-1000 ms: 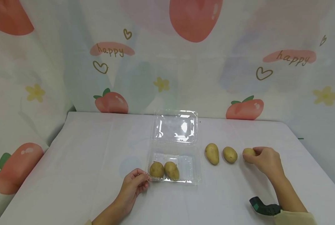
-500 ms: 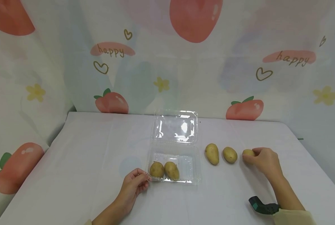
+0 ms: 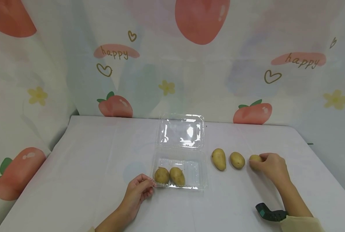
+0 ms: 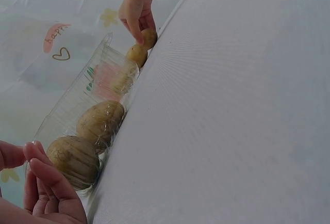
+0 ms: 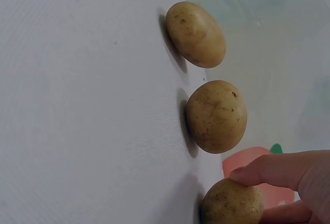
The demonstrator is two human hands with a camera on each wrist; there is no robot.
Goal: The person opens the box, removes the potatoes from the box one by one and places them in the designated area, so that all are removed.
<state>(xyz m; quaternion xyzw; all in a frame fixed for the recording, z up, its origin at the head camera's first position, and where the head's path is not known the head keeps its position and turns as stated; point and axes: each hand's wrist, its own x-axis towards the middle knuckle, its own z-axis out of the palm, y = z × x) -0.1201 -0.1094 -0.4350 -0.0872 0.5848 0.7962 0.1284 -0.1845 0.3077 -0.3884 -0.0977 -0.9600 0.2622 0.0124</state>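
Note:
My left hand [image 3: 137, 192] pinches the near left corner of a clear plastic clamshell box [image 3: 195, 172], whose lid [image 3: 175, 132] lies folded back. Two potatoes [image 3: 177, 176] sit side by side in the box's near left part. On the right, my right hand [image 3: 272, 166] grips a potato [image 3: 255, 158] between thumb and fingers, at the end of a row. In the right wrist view that potato [image 5: 232, 203] is at the bottom edge, and it appears to rest on the cloth. The hand covers part of it.
Two more potatoes, an oval one [image 3: 237, 160] and a longer one [image 3: 219, 159], lie between the box and my right hand. A dark device [image 3: 269, 212] is strapped at my right wrist. A printed curtain [image 3: 149, 64] stands behind the white-covered table [image 3: 88, 161].
My right hand, gripping the potato, has shifted very slightly. The left hand, the box and the other potatoes stay where they were.

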